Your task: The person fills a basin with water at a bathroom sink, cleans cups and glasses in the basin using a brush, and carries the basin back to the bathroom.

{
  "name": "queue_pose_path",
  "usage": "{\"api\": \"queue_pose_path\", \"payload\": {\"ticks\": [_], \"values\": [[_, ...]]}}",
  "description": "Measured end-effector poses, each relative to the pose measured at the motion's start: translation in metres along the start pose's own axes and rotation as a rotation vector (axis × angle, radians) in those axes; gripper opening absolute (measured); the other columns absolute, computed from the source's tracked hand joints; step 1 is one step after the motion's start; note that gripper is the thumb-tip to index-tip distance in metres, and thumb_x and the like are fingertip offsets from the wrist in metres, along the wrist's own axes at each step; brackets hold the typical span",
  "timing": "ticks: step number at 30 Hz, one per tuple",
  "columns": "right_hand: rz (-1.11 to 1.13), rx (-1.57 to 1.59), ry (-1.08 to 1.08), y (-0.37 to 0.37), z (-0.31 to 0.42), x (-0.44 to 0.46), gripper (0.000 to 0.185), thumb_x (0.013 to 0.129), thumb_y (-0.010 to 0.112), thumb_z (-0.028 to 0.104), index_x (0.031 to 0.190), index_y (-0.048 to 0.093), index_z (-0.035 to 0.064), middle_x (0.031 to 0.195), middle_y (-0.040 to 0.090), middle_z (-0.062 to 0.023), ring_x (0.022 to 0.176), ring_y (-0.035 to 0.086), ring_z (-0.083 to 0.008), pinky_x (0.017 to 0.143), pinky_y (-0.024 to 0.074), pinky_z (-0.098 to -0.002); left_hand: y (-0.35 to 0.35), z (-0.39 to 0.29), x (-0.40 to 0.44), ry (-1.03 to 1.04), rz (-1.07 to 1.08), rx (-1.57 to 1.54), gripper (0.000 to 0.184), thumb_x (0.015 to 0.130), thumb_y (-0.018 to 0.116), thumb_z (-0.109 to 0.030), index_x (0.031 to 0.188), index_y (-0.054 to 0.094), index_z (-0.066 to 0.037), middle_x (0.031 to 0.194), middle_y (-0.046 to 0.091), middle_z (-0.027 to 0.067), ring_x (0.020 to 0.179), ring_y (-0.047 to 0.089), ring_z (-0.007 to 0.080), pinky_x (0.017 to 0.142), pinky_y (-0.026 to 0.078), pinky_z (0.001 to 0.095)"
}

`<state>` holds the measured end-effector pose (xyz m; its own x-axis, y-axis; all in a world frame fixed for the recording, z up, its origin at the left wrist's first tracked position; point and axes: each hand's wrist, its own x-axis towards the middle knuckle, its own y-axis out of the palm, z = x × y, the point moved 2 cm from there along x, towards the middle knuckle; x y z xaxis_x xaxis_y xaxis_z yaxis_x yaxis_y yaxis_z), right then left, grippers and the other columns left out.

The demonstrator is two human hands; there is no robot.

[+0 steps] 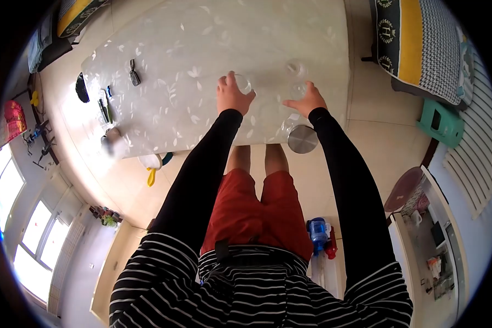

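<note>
At the left end of the tabletop (164, 44), a dark item (134, 74) lies well apart from both hands, with slim tools (104, 106) further left and a blurred cup (112, 138) near the close corner. Toward the middle, the left arm (205, 156), in a black sleeve, reaches forward and slants inward, back of the hand facing up. The left hand (241, 85) is half open, fingers pointing away from the body and thumb angled out to the right, curved about the near left side of a clear glass (245, 83); whether it grips the glass, I cannot tell. Across a gap, the right hand (297, 93) is spread wide and has hold of nothing that shows: its thumb points left, its index finger points forward. Just beyond that thumb-and-finger gap stands a second glass (298, 89), with a third glass (295, 69) a little farther off. Behind the right hand, a round metal lid (302, 140) sits at the tabletop's near edge, close to the right arm (347, 164), which reaches forward and slants inward.
</note>
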<state>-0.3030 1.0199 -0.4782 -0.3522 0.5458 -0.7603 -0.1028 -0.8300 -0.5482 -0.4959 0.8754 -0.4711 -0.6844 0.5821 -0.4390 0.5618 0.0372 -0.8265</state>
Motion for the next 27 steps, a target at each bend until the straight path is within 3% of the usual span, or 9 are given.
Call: {"api": "queue_pose_path", "payload": {"ticks": [4,10,16,19,22,27], "values": [[-0.057,0.009,0.000,0.005,-0.001,0.005,0.096,0.063,0.084,0.046,0.136,0.041,0.0006,0.131,0.054,-0.0214,0.120,0.056,-0.0330,0.099,0.0479,-0.0404,-0.015,-0.031,-0.008,0.146,0.112,0.046,0.079,0.070,0.078,-0.029,0.136,0.042,-0.006,0.135,0.046,0.0134,0.124,0.046,0.0352,0.099,0.047,0.0437],[-0.079,0.011,0.039,0.003,0.002,0.007,0.082,0.067,0.082,0.036,0.132,0.046,0.0018,0.126,0.059,-0.0195,0.116,0.059,-0.0325,0.096,0.0496,-0.0413,0.002,-0.056,0.006,0.348,0.279,0.100,0.079,0.069,0.076,-0.024,0.136,0.040,-0.006,0.137,0.047,0.0132,0.127,0.045,0.0350,0.102,0.046,0.0429],[-0.094,0.021,0.063,-0.015,0.004,0.000,0.075,0.067,0.081,0.031,0.128,0.048,0.0034,0.122,0.061,-0.0191,0.112,0.062,-0.0325,0.093,0.0515,-0.0415,0.016,-0.066,0.013,0.468,0.291,0.137,0.082,0.067,0.075,-0.020,0.139,0.037,-0.006,0.138,0.047,0.0135,0.130,0.043,0.0342,0.103,0.046,0.0421],[-0.133,0.010,0.019,-0.014,-0.010,0.004,0.074,0.067,0.081,0.031,0.128,0.047,0.0039,0.122,0.060,-0.0189,0.111,0.062,-0.0322,0.092,0.0519,-0.0414,0.020,-0.070,0.014,0.535,0.234,0.179,0.078,0.069,0.074,-0.019,0.137,0.038,-0.004,0.133,0.049,0.0127,0.124,0.047,0.0345,0.096,0.050,0.0427],[-0.151,-0.001,0.002,-0.012,-0.019,0.010,0.074,0.067,0.080,0.031,0.127,0.047,0.0045,0.121,0.060,-0.0182,0.110,0.062,-0.0326,0.092,0.0521,-0.0414,0.018,-0.071,0.017,0.520,0.312,0.188,0.085,0.068,0.074,-0.021,0.142,0.034,-0.006,0.140,0.046,0.0138,0.131,0.042,0.0344,0.103,0.046,0.0430],[-0.160,-0.016,-0.013,-0.010,-0.025,0.014,0.069,0.067,0.079,0.030,0.123,0.048,0.0056,0.119,0.060,-0.0179,0.108,0.062,-0.0339,0.091,0.0523,-0.0418,0.004,-0.076,0.014,0.609,0.307,0.134,0.087,0.072,0.070,-0.022,0.149,0.029,-0.013,0.144,0.042,0.0140,0.131,0.043,0.0351,0.102,0.046,0.0452]]}}
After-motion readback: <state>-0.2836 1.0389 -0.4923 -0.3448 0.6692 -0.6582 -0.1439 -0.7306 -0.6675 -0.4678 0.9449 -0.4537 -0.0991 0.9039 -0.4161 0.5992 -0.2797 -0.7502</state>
